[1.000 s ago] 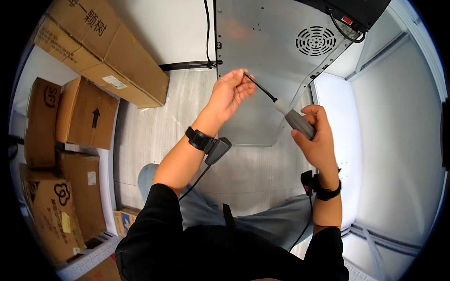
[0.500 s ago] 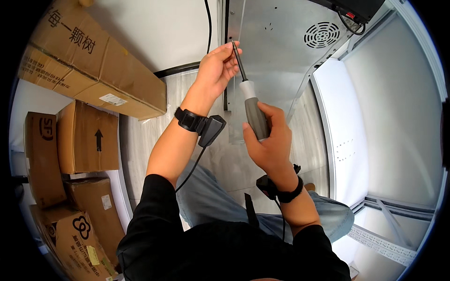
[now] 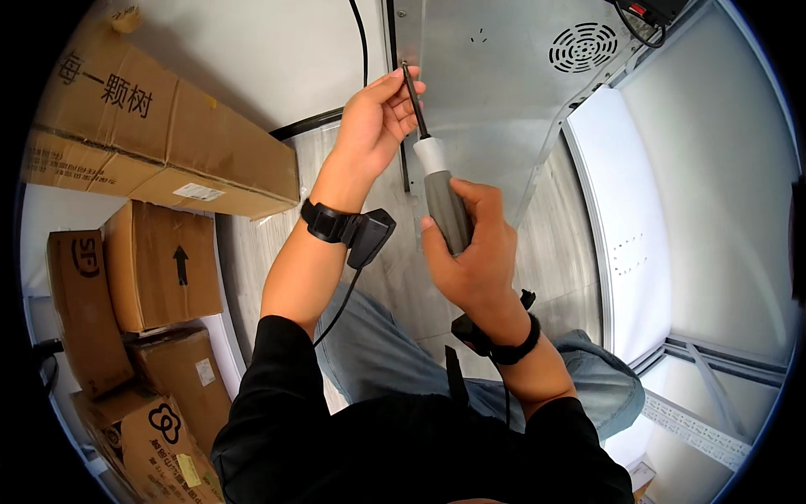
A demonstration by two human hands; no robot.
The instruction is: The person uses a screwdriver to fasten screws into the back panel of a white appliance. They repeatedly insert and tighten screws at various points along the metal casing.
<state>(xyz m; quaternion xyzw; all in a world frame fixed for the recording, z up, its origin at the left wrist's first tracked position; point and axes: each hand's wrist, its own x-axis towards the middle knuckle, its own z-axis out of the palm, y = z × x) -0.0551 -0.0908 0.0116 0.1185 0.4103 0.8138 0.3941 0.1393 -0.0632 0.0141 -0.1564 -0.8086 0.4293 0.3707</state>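
Right hand (image 3: pixel 480 256): wrapped around the grey handle of the screwdriver (image 3: pixel 447 210).
Left hand (image 3: pixel 371 126): fingers curled at the tip (whether they pinch it, I cannot tell).
Screwdriver: slanting up between the hands, tip near the left edge of the metal panel (image 3: pixel 495 109).
Panel: grey, with round vent slots (image 3: pixel 583 47).
Left side: cardboard boxes (image 3: pixel 159 273).

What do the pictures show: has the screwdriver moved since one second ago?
Yes: the screwdriver has moved left, away from the round vent, and its tip is now near the left edge of the metal panel.
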